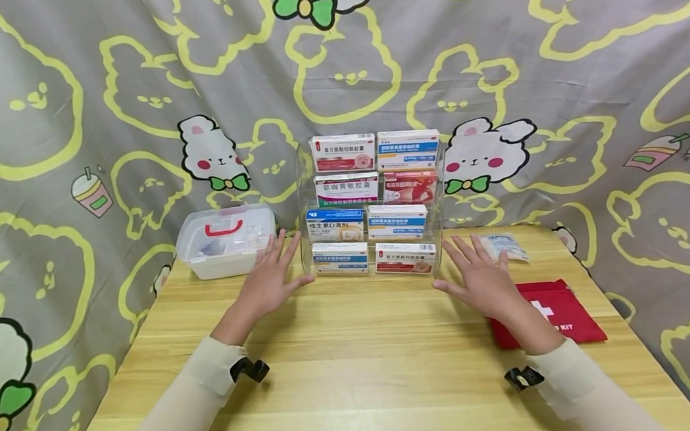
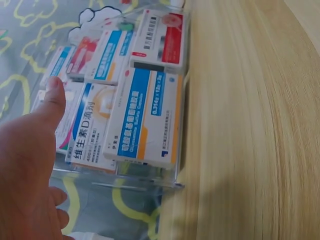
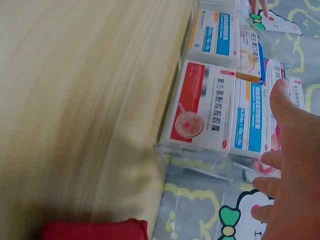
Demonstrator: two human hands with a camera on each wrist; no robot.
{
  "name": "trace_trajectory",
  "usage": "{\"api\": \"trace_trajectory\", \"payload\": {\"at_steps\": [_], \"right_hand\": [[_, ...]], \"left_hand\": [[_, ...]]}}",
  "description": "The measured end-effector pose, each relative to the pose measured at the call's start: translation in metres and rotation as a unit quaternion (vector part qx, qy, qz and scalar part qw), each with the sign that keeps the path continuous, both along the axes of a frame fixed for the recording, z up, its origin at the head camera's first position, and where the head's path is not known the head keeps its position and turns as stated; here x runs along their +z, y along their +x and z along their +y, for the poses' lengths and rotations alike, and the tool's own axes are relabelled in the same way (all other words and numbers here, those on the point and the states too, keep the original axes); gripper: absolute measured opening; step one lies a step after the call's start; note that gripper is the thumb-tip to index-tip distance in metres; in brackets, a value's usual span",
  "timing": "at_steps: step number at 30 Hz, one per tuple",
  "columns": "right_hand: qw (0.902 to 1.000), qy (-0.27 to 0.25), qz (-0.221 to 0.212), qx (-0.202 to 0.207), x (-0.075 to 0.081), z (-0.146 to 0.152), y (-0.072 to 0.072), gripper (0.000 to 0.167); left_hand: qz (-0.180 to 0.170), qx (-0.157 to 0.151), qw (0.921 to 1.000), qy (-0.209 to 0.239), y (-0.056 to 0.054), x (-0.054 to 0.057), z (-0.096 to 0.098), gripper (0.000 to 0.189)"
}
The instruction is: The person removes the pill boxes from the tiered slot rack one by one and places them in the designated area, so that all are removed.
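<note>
A clear plastic tiered rack (image 1: pixel 438 236) stands at the back of the table, two medicine boxes to a tier. Low on its left sits a blue-and-white box (image 1: pixel 340 258); a red-and-white box (image 1: pixel 404 259) is beside it. Just left of the rack is my left hand (image 1: pixel 270 281), fingers spread and holding nothing. My right hand (image 1: pixel 482 279) mirrors it on the other side, also spread and bare. In the left wrist view a vitamin D box (image 2: pixel 92 127) shows past the thumb. The right wrist view shows the red-and-white box (image 3: pixel 202 107) near the right hand.
A translucent box with a red handle (image 1: pixel 224 239) stands at the back left, partly behind the left fingers. On the right lie a small clear packet (image 1: pixel 510 247) and a red first-aid pouch (image 1: pixel 579 310), partly under the right forearm. A patterned curtain (image 1: pixel 347 57) hangs behind the table (image 1: pixel 354 360).
</note>
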State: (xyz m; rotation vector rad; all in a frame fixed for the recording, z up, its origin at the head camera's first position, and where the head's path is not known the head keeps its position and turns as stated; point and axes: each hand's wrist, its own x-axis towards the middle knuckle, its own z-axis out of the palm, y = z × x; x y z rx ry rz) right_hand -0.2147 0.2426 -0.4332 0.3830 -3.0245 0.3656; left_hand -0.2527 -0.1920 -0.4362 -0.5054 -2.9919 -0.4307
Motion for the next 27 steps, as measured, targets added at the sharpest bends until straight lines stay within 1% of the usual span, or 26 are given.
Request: {"api": "trace_trajectory", "payload": {"at_steps": [3,6,9,16,21,27], "right_hand": [[0.9999,-0.001,0.007,0.007,0.003,-0.005,0.001,0.097],[0.9997,-0.004,0.017,0.017,0.006,-0.01,0.001,0.098],[0.9992,-0.005,0.027,0.028,0.009,-0.016,0.001,0.097],[0.9984,-0.008,0.029,0.047,0.013,-0.031,-0.001,0.097],[0.9975,-0.017,0.028,0.063,0.014,-0.041,-0.003,0.097],[0.9962,-0.023,0.027,0.08,0.009,-0.055,-0.01,0.096]], "left_hand": [[-0.019,-0.007,0.999,0.041,-0.001,0.0,0.002,0.099],[-0.039,-0.01,0.9958,0.082,-0.002,-0.001,0.004,0.099],[-0.05,-0.015,0.9923,0.112,-0.004,-0.002,0.005,0.097],[-0.048,-0.035,0.9857,0.158,-0.012,-0.007,0.006,0.092],[-0.048,-0.049,0.9775,0.199,-0.02,-0.011,0.009,0.086],[-0.044,-0.053,0.9686,0.239,-0.027,-0.016,0.011,0.081]]}}
